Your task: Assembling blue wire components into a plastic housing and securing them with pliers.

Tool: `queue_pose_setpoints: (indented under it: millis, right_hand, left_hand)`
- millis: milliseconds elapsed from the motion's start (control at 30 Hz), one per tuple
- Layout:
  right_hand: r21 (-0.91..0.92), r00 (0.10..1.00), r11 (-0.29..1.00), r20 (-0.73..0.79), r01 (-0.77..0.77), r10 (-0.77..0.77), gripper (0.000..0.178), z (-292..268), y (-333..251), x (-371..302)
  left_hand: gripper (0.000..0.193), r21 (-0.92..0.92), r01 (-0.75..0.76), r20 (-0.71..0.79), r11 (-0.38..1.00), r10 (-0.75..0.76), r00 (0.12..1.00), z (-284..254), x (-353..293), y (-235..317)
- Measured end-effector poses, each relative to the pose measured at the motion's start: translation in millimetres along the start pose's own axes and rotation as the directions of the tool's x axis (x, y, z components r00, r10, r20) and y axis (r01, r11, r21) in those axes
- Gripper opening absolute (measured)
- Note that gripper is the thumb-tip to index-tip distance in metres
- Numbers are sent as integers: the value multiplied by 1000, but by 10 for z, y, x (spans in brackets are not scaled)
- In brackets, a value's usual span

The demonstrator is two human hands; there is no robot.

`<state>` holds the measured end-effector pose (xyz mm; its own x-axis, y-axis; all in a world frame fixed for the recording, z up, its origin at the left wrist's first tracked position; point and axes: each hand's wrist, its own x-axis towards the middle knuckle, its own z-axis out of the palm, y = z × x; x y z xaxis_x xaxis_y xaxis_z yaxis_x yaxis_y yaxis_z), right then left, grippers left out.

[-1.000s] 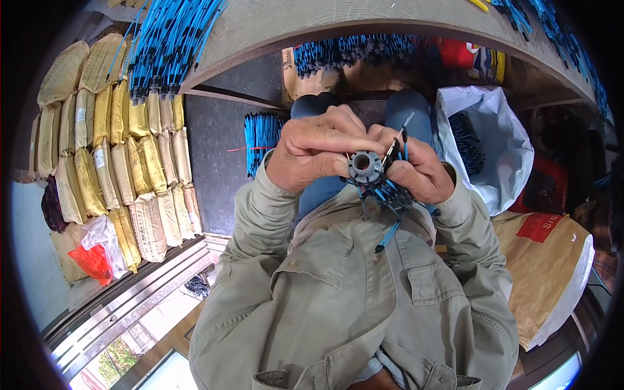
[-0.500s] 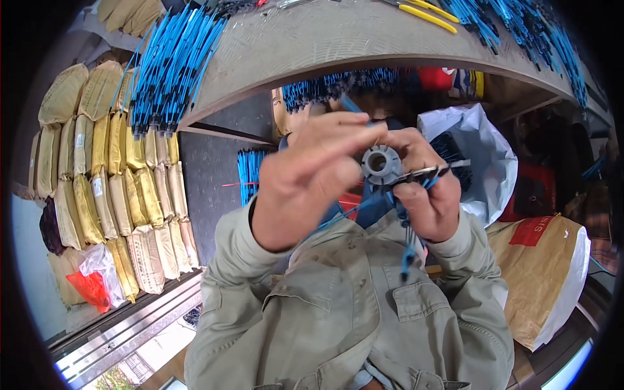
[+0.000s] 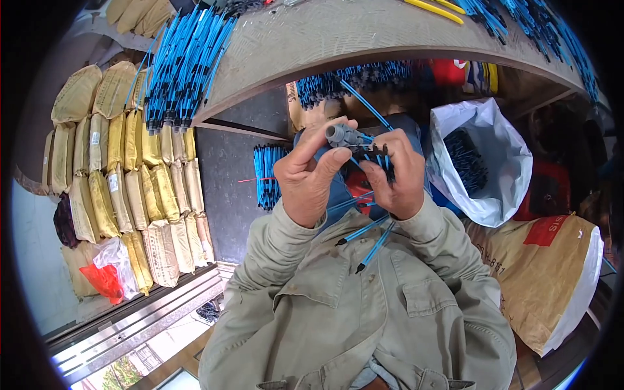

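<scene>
Centre frame in my head view, the left hand (image 3: pixel 307 174) pinches a grey tubular fitting (image 3: pixel 335 134); the right hand (image 3: pixel 404 170), just right of it, holds black-tipped blue rods (image 3: pixel 373 250). Across the top I see a surface (image 3: pixel 292 36) with a blue bundle (image 3: pixel 185 68) at upper left. Wrapped packages (image 3: pixel 133 185) fill the left; a white bag (image 3: pixel 511 162) gapes at right.

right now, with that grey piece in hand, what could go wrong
The left hand holds the grey piece near its round end, so it might twist or slip. The blue strips sticking out toward the jacket could snag on it.
</scene>
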<state>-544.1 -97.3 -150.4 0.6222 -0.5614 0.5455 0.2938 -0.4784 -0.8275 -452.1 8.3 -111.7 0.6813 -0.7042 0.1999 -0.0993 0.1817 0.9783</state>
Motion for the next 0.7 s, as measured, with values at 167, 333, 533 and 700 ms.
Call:
queue_pose_setpoints:
  millis: [167,333,533,700]
  right_hand:
    - [85,971,994,233,-66,45,14,-167,153,78]
    - [210,908,966,416,-148,49,20,-319,199,295]
    - [557,945,786,311,-269,103,21,-186,214,314]
    - [598,945,767,325,-231,31,23,-209,210,339]
  left_hand:
    - [34,-6,-14,41,1000,15,999,-13,55,0]
    - [32,-83,16,99,996,-8,995,-82,187,-32]
    - [32,61,-26,189,998,14,982,-106,259,2]
    - [31,144,-97,220,985,64,973,-115,241,13]
